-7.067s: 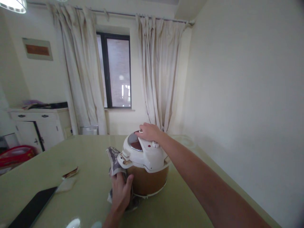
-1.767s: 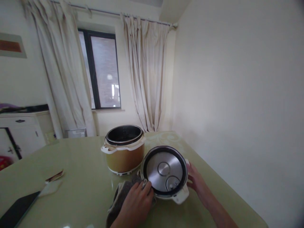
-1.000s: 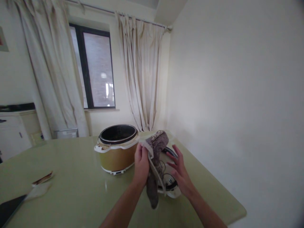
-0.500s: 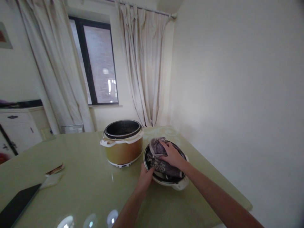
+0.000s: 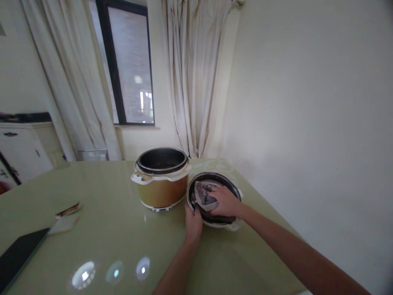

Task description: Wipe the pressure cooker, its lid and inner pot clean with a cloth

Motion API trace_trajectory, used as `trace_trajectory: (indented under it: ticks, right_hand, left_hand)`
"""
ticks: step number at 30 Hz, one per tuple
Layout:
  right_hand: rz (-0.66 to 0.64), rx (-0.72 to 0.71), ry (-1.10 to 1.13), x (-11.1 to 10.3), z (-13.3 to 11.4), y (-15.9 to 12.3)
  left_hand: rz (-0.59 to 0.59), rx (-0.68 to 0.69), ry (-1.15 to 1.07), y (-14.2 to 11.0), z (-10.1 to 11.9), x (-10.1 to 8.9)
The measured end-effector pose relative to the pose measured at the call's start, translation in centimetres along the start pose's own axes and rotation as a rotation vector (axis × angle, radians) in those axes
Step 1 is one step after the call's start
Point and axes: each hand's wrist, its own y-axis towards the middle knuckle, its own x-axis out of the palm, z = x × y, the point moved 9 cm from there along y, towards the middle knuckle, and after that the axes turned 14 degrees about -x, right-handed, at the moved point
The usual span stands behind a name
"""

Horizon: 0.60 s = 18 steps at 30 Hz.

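Observation:
A tan pressure cooker body (image 5: pixel 162 184) stands open on the green table (image 5: pixel 107 213), its dark inner pot showing. Its lid (image 5: pixel 229 183) lies upside down just to the right. My right hand (image 5: pixel 225 201) presses a bunched grey patterned cloth (image 5: pixel 205 196) into the lid's inner face, fingers closed over it. My left hand (image 5: pixel 193 220) grips the lid's near left rim, fingers curled on the edge.
A dark flat device (image 5: pixel 18 256) and a small white pad with a brown item (image 5: pixel 66 217) lie at the table's left. Curtains and a window are behind the cooker; a bare wall runs close along the table's right edge. A white cabinet (image 5: pixel 21 147) stands at the far left.
The cooker lid came off and was laid upside down. The cloth passed from my left hand to my right, which has bunched it and slid it toward me across the lid.

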Motion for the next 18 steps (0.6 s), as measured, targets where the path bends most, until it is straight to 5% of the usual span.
trace_trajectory:
  ticks: [4,8,12,18]
  right_hand:
    - [0.058,0.134,-0.096,-1.5,3.3,1.2]
    - [0.128,0.304,-0.087,-0.2,4.7,4.1]
    - [0.167,0.122,-0.003,1.4,1.1,5.9]
    - [-0.117,0.0,0.308,1.8,-0.1,1.5]
  left_hand:
    - [-0.007,0.027,0.013,-0.4,0.9,-0.1]
    - [-0.035,0.019,0.039,-0.7,1.2,-0.3]
    - [-0.003,0.021,0.028,-1.0,1.2,-0.8]
    - [-0.029,-0.013,0.032,-1.4,1.5,-0.2]
